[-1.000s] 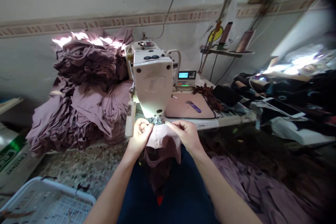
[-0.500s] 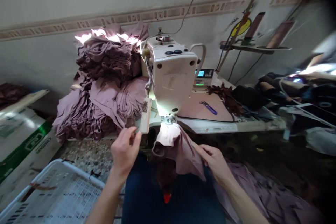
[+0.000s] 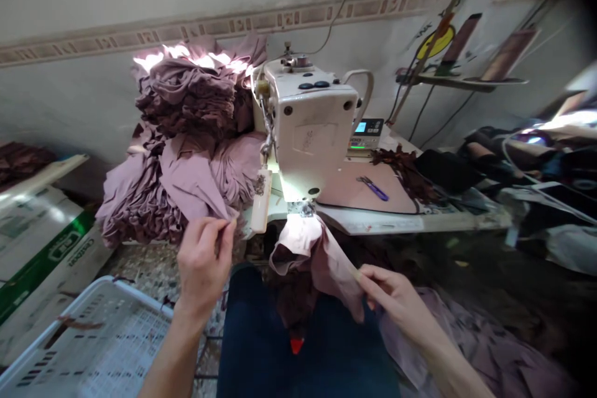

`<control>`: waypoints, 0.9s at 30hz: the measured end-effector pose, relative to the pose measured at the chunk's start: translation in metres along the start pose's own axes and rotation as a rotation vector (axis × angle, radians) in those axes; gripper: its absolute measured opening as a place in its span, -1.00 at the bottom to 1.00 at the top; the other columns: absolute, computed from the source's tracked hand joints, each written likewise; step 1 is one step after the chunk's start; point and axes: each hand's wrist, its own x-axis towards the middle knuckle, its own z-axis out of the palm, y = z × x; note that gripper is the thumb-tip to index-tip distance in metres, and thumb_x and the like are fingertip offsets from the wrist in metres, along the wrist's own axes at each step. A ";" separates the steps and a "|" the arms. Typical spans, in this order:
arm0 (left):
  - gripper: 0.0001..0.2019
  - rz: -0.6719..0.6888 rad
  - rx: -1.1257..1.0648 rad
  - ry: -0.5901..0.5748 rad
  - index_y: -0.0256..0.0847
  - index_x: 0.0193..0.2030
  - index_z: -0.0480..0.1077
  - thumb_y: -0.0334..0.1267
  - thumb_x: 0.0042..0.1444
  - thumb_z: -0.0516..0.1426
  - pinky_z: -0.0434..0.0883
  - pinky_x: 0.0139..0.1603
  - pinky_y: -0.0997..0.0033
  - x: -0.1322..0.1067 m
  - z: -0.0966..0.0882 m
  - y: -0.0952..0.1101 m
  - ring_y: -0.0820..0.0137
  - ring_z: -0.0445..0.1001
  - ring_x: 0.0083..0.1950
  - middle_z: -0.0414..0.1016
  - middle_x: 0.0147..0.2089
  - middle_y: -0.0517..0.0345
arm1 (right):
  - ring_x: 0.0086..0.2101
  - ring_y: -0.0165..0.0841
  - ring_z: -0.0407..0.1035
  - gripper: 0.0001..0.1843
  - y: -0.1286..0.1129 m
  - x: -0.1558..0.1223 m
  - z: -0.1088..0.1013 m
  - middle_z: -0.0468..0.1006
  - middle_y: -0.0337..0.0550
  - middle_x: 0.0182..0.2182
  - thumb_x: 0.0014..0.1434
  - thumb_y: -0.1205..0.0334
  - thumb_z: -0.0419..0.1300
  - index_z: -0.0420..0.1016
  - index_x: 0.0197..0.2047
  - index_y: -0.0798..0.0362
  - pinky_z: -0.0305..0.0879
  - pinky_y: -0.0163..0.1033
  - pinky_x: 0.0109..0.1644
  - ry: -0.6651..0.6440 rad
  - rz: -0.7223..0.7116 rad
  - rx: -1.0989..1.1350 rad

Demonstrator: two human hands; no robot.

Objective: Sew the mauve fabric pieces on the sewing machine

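Observation:
In the head view, my left hand (image 3: 205, 264) is closed in a pinch at the front of the mauve fabric pile (image 3: 153, 211). Its thumb and finger meet at the corner of a loose mauve fabric piece (image 3: 196, 183) on that pile. My right hand (image 3: 392, 292) pinches the edge of another mauve fabric piece (image 3: 331, 273), pulled out to the right. That piece's upper end lies brightly lit under the needle area of the white sewing machine (image 3: 308, 137). Its lower part hangs over my lap.
Purple thread snips (image 3: 373, 188) lie on the machine table (image 3: 401, 222). A small control panel (image 3: 367, 135) stands behind. Thread cones (image 3: 461, 43) are at right. A white plastic basket (image 3: 112, 336) sits low left, beside a cardboard box (image 3: 60, 267). More mauve fabric (image 3: 476, 348) hangs low right.
My left hand has moved left, from beside the machine's white hanging lever to the fabric pile, and closed on a corner there. My right hand keeps its hold, slightly lower and further right.

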 end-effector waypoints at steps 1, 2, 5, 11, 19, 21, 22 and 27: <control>-0.81 -0.029 -0.122 -0.057 -0.21 -0.17 0.59 -0.20 0.45 0.19 0.49 -0.08 0.36 -0.007 -0.001 0.009 0.28 0.59 -0.23 0.63 -0.26 0.04 | -0.53 -0.35 0.30 -0.38 -0.003 -0.005 -0.012 0.46 -0.19 -0.57 0.25 -0.35 0.33 0.59 -0.51 0.06 0.26 -0.26 -0.43 -0.008 -0.012 -0.050; -0.81 -0.086 -0.244 -0.123 -0.20 -0.17 0.58 -0.20 0.45 0.19 0.48 -0.16 0.42 -0.015 -0.001 0.017 0.34 0.57 -0.30 0.63 -0.29 0.09 | -0.51 -0.31 0.35 -0.39 -0.004 -0.009 -0.026 0.50 -0.16 -0.55 0.24 -0.34 0.34 0.61 -0.51 0.05 0.29 -0.24 -0.40 0.000 -0.019 -0.108; -0.81 -0.386 -0.567 -0.270 -0.20 -0.07 0.57 -0.13 0.43 0.22 0.44 -0.35 0.51 -0.040 0.005 0.041 0.41 0.53 -0.42 0.60 -0.38 0.19 | -0.42 -0.17 0.48 -0.45 0.000 -0.014 -0.080 0.65 -0.05 -0.44 0.16 -0.36 0.37 0.73 -0.42 0.00 0.34 -0.17 -0.36 0.146 0.013 -0.355; -0.59 -0.851 -0.985 -0.349 -0.25 0.11 0.56 0.03 0.32 0.33 0.47 -0.33 0.54 -0.079 0.041 0.056 0.43 0.54 -0.39 0.59 -0.39 0.20 | -0.34 -0.06 0.59 -0.48 0.009 -0.009 -0.098 0.74 0.12 -0.28 0.12 -0.34 0.38 0.77 -0.37 -0.01 0.42 -0.06 -0.29 0.476 -0.056 -0.653; -0.61 -0.646 -0.914 -0.587 -0.20 0.18 0.66 -0.01 0.42 0.21 0.53 0.28 0.18 -0.096 0.065 0.053 0.11 0.65 0.20 0.71 0.18 -0.13 | -0.18 -0.14 0.62 -0.43 0.017 -0.015 0.103 0.75 -0.03 -0.10 0.10 -0.07 0.56 0.68 0.09 0.05 0.46 -0.29 -0.33 -0.247 0.065 0.166; -0.65 -0.491 -0.820 -0.680 -0.19 0.12 0.68 -0.05 0.46 0.16 0.51 0.26 0.21 -0.089 0.063 0.043 0.13 0.65 0.16 0.73 0.11 -0.09 | -0.33 -0.24 0.57 -0.59 0.017 -0.008 0.113 0.71 -0.10 -0.30 0.22 -0.12 0.47 0.69 -0.14 0.09 0.41 -0.30 -0.36 -0.266 0.047 0.157; -0.67 -0.432 -0.788 -0.753 -0.19 0.06 0.69 -0.05 0.44 0.18 0.53 0.17 0.25 -0.083 0.061 0.037 0.15 0.66 0.08 0.74 0.03 -0.06 | -0.39 -0.28 0.54 -0.59 0.014 -0.004 0.110 0.68 -0.13 -0.38 0.28 -0.14 0.42 0.68 -0.26 0.09 0.39 -0.30 -0.36 -0.262 0.025 0.114; -0.70 -0.215 -0.785 -0.971 -0.22 -0.31 0.64 -0.03 0.31 0.34 0.47 -0.07 0.39 -0.059 0.051 0.014 0.26 0.57 -0.10 0.62 -0.15 0.00 | -0.43 -0.27 0.53 -0.56 -0.005 0.017 0.064 0.67 -0.12 -0.45 0.31 -0.14 0.39 0.73 -0.37 0.07 0.39 -0.28 -0.35 -0.382 -0.016 0.000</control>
